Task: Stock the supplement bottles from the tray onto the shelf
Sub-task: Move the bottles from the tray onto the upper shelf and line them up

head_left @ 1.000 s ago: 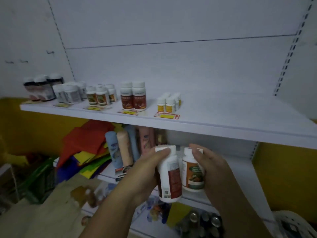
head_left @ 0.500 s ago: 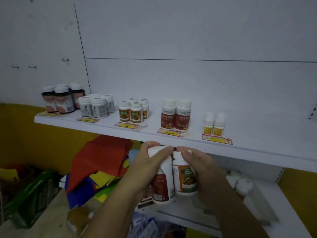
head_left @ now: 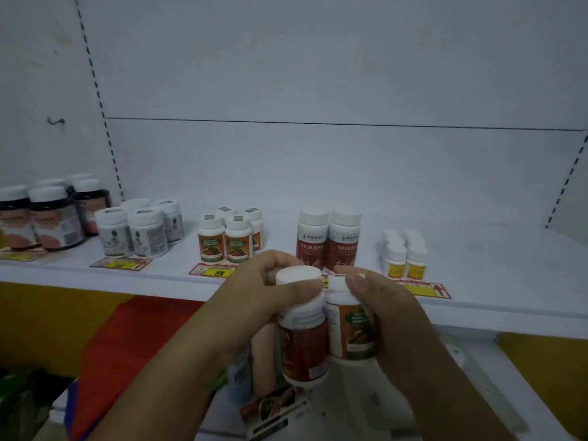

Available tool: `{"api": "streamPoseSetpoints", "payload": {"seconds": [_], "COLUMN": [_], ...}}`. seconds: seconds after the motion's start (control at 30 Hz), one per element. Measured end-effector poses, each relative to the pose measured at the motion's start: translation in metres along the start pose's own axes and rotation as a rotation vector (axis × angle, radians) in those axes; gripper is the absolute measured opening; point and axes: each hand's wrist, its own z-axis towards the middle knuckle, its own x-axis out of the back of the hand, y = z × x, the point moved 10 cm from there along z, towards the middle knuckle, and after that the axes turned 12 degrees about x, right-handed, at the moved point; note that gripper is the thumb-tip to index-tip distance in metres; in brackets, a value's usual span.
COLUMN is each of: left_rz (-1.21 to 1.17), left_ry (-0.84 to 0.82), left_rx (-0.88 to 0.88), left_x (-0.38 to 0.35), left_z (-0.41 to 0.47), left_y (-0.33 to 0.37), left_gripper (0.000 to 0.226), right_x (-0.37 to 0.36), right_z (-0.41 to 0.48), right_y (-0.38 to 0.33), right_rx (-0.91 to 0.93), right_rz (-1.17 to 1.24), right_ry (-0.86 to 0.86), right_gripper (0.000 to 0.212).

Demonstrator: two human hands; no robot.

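Observation:
My left hand (head_left: 254, 300) grips a tall white bottle with a dark red label (head_left: 304, 338), fingers curled round its cap and neck. Beside it, my right hand (head_left: 391, 316) grips a shorter white bottle with an orange label (head_left: 351, 329). Both bottles are upright, side by side, just below the front edge of the white shelf (head_left: 477, 281). On the shelf behind them stand two matching red-label bottles (head_left: 327, 240) and several orange-label bottles (head_left: 229, 240). The tray is out of view.
Further along the shelf stand dark jars (head_left: 47, 218) at the far left, grey-label white bottles (head_left: 140, 230), and small yellow-label bottles (head_left: 404, 256) at the right. Price tags (head_left: 213, 270) line the edge. The shelf's right part is bare. Red cloth (head_left: 127, 345) lies below.
Both hands have risen with their bottles from in front of the lower shelf to just under the upper shelf's edge. The view has shifted, bringing the shelf rows closer.

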Motion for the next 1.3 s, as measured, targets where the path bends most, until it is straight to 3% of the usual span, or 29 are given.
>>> {"api": "streamPoseSetpoints", "payload": {"seconds": [0.13, 0.27, 0.4, 0.57, 0.73, 0.93, 1.1, 1.3], "left_rz": [0.191, 0.418, 0.754, 0.769, 0.799, 1.083, 1.333, 1.337], "left_ry": [0.121, 0.159, 0.359, 0.537, 0.454, 0.252, 0.040, -0.080], "left_rx": [-0.085, -0.197, -0.347, -0.427, -0.311, -0.037, 0.093, 0.121], "left_x": [0.006, -0.005, -0.003, 0.019, 0.015, 0.007, -0.003, -0.006], "left_z": [0.028, 0.041, 0.047, 0.081, 0.154, 0.227, 0.247, 0.244], "left_y": [0.037, 0.085, 0.146, 0.204, 0.188, 0.119, 0.074, 0.063], "left_gripper": [0.052, 0.048, 0.061, 0.044, 0.045, 0.053, 0.058, 0.062], "right_x": [0.010, 0.020, 0.038, 0.057, 0.064, 0.073, 0.066, 0.053], "right_z": [0.026, 0.053, 0.077, 0.110, 0.134, 0.150, 0.158, 0.167], "right_y": [-0.026, -0.059, -0.095, -0.112, -0.103, -0.107, -0.111, -0.115], "right_rx": [0.095, 0.176, 0.278, 0.356, 0.330, 0.340, 0.367, 0.397], "right_rz": [-0.029, -0.004, -0.015, -0.111, -0.195, -0.206, -0.279, -0.242], "right_ry": [-0.010, -0.011, 0.045, 0.082, 0.089, 0.146, 0.156, 0.160], "right_gripper": [0.030, 0.025, 0.037, 0.040, 0.044, 0.040, 0.042, 0.036]}}
